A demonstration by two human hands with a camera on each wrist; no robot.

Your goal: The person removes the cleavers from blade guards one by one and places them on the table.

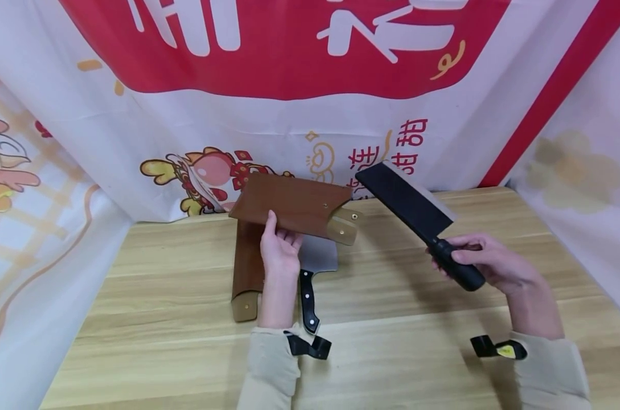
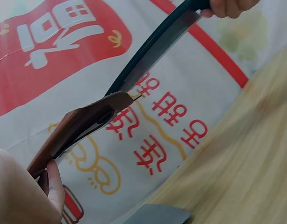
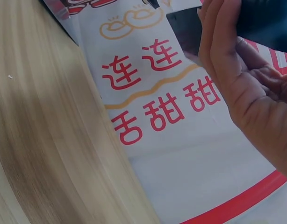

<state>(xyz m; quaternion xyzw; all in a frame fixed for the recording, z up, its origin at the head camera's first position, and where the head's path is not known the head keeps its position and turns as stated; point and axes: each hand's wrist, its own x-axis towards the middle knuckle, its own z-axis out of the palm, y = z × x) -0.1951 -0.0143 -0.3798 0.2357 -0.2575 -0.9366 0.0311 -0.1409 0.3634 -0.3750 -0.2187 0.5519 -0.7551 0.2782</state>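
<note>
Left hand (image 1: pixel 278 250) pinches brown sheath (image 1: pixel 294 206) at frame centre, raised off the table (image 1: pixel 392 353). Right hand (image 1: pixel 486 262) wraps black cleaver (image 1: pixel 410 202) handle, centre-right, blade tip at sheath mouth.

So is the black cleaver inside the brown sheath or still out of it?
Out. The black cleaver is held up by the right hand, its blade bare, with only its tip at the mouth of the brown sheath.

My wooden table (image 1: pixel 402 341) carries a second brown sheath (image 1: pixel 247 273). Beside it lies a cleaver (image 1: pixel 315 273) with a black handle.
</note>
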